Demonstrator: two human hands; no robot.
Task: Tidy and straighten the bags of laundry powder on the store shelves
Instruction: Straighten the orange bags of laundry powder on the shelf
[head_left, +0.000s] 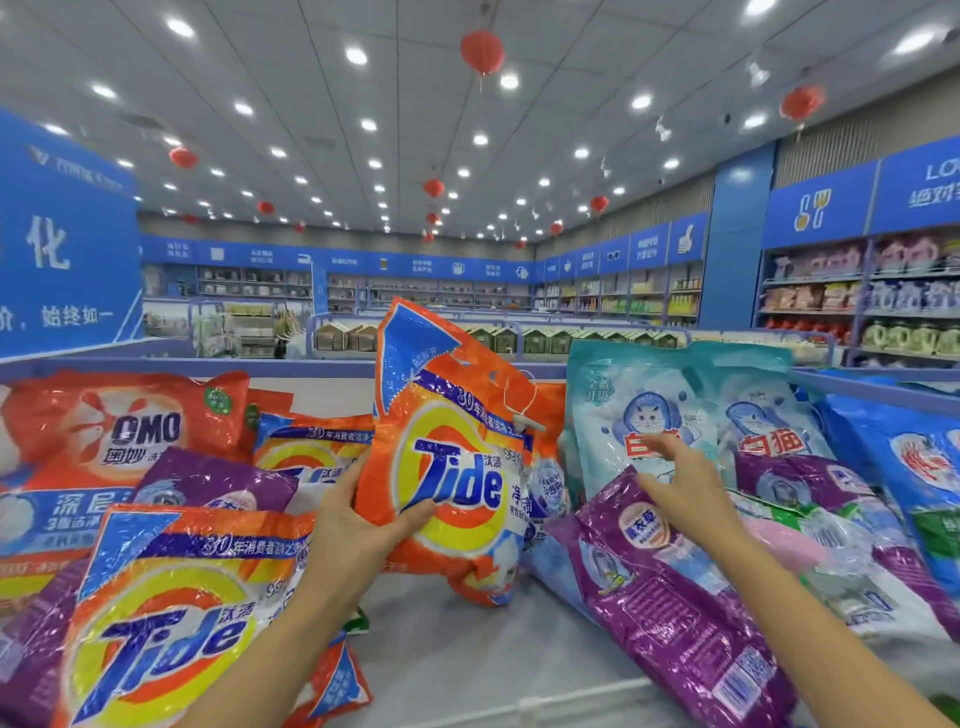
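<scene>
An orange Tide bag (457, 447) stands tilted at the middle of the shelf, and my left hand (363, 525) grips its lower left edge, thumb across the front. My right hand (680, 483) hovers open to its right, fingers stretched toward a teal cat-print bag (634, 415), above a purple bag (670, 597) that lies slanted. Another Tide bag (171, 613) lies in the near left corner. An orange OMO bag (119, 426) leans at the back left, with a purple bag (218, 480) in front of it.
More teal (769, 415), blue (914, 467) and purple bags (810, 478) crowd the right side. A small orange bag (337, 680) lies at the front edge. Bare grey shelf (457, 654) shows between my arms. A blue rail (311, 366) runs behind; store aisles lie beyond.
</scene>
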